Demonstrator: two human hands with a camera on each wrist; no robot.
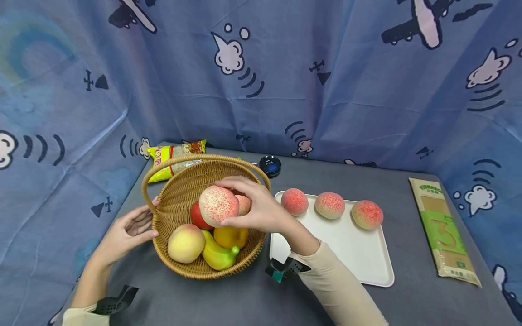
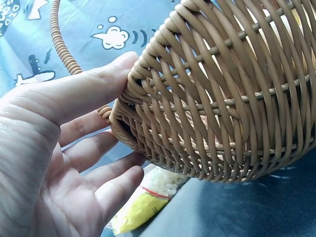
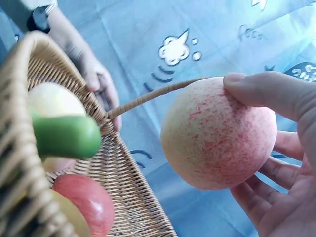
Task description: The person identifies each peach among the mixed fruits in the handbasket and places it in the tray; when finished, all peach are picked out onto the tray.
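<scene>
The speckled peach is pinched by the right hand over the basket, which is touched by the loosely spread left hand (presumably for steadiness) and is set between both hands.

Soft, even light fills the head view, with pale streaks on the curtain creases and faint shadow on the desk near the basket; the tray looks almost flat white. Both wrist views lean cool and bluish. In the left one the packet is blurred. In the right one the near banana is out of focus, and glare dots the apple.
</scene>
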